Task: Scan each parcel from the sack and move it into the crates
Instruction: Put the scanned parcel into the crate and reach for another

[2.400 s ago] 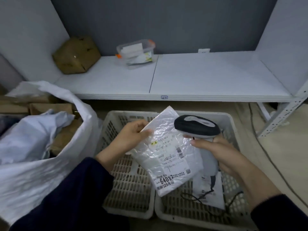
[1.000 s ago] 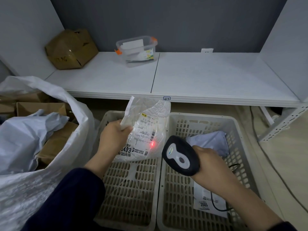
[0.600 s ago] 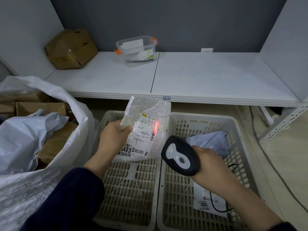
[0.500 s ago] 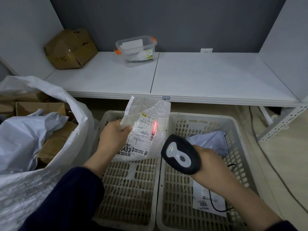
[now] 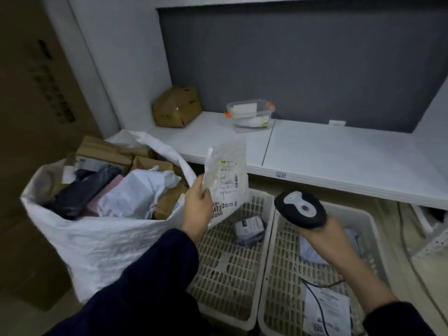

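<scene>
My left hand (image 5: 197, 206) grips a clear bubble-wrap parcel (image 5: 225, 180) by its left edge and holds it upright above the left crate (image 5: 228, 270), label towards me. My right hand (image 5: 322, 238) holds the black barcode scanner (image 5: 300, 208) over the right crate (image 5: 278, 287), apart from the parcel; no red light shows on the label. A small wrapped parcel (image 5: 249, 227) lies in the left crate. A grey bag (image 5: 312, 251) and a labelled white parcel (image 5: 327, 314) lie in the right crate. The white sack (image 5: 101, 243) at left holds several boxes and bags.
A low white shelf (image 5: 339, 156) runs behind the crates, carrying a crumpled brown box (image 5: 175, 106) and a clear plastic tub (image 5: 249, 115). A tall cardboard box (image 5: 31, 117) stands at far left. A cable (image 5: 409, 258) trails on the floor at right.
The view has swung left, so the sack's inside shows. The red scan line on the label is gone. Scanner and parcel have drawn further apart.
</scene>
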